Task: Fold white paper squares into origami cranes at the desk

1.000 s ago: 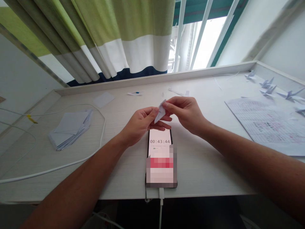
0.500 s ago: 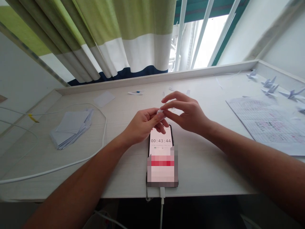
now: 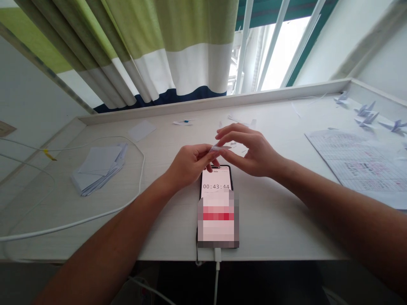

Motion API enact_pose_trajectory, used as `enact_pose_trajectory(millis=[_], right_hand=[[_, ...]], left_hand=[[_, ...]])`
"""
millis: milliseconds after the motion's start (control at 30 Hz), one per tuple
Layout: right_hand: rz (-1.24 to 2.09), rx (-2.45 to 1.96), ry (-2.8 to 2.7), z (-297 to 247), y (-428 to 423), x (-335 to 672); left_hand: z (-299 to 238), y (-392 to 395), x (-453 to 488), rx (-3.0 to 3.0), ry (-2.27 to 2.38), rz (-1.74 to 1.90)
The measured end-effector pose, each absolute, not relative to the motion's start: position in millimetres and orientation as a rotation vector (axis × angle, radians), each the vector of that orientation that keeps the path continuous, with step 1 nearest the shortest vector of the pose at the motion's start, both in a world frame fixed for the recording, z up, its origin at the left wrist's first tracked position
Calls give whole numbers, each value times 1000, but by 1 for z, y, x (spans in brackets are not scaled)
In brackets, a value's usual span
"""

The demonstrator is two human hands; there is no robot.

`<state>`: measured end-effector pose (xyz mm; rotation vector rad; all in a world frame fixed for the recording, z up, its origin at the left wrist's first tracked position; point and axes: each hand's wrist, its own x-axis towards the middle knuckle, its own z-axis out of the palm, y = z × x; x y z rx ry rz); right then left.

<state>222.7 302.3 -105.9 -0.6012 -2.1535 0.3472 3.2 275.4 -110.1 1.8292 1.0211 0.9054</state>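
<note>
A small folded piece of white paper (image 3: 216, 148) is held above the top of a phone. My left hand (image 3: 193, 163) pinches it between thumb and fingers. From the other side, my right hand (image 3: 251, 149) has its thumb and index finger closed around the same paper, while its other fingers arch above. Partly under my left fingertips, the phone (image 3: 216, 199) lies on the desk with a timer on its screen; its lower part is pixelated. The paper's exact shape is mostly hidden by the fingers.
A stack of white paper squares (image 3: 98, 167) lies left, inside a looped white cable (image 3: 142, 173). Folded paper cranes (image 3: 367, 118) stand at the back right, near a written sheet (image 3: 359, 163). Paper scraps lie behind my hands. A charging cable (image 3: 217, 258) runs off the desk's front edge.
More of the folded paper now shows between my hands, with a pointed part reaching right over my right thumb. My left fingers have curled in slightly. The view has shifted a little.
</note>
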Motion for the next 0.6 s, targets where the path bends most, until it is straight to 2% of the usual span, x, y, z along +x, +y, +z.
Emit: enact_pose_trajectory(millis=[167, 400, 600], right_hand=[[488, -653, -2137, -106, 301, 221], [492, -721, -2067, -100, 294, 217], [791, -780, -1822, -101, 293, 212]], left_hand=[[-109, 274, 2, 2016, 1059, 867], [-100, 271, 4, 2021, 1043, 908], [-98, 271, 4, 1949, 1051, 968]])
